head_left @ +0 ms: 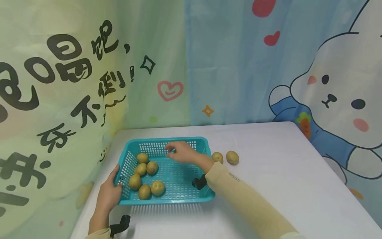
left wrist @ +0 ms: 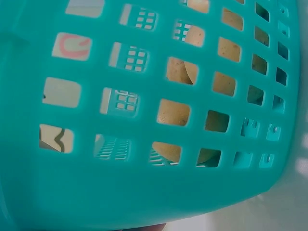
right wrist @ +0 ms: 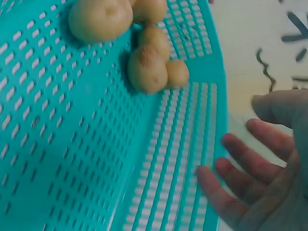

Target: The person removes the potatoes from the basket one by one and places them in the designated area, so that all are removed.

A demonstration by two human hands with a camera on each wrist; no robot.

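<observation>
A turquoise plastic basket [head_left: 179,200] with perforated walls holds several potatoes [head_left: 157,188], gathered toward its left side. My left hand [head_left: 108,194] grips the basket's left rim, thumb and fingers spread along that edge. The left wrist view is filled by the basket's side wall [left wrist: 144,192], with potatoes showing through the holes. Over the back part of the basket hangs my right hand [head_left: 183,152], fingers loosely bent and nothing in them. In the right wrist view the right hand [right wrist: 269,163] has parted fingers near the basket's rim, apart from the potatoes [right wrist: 148,70].
Two more potatoes, one nearer the basket [head_left: 217,157] and one farther right [head_left: 232,157], lie on the white tabletop [head_left: 277,172]. Behind the table hangs a printed curtain [head_left: 226,83] with a cartoon rabbit and writing.
</observation>
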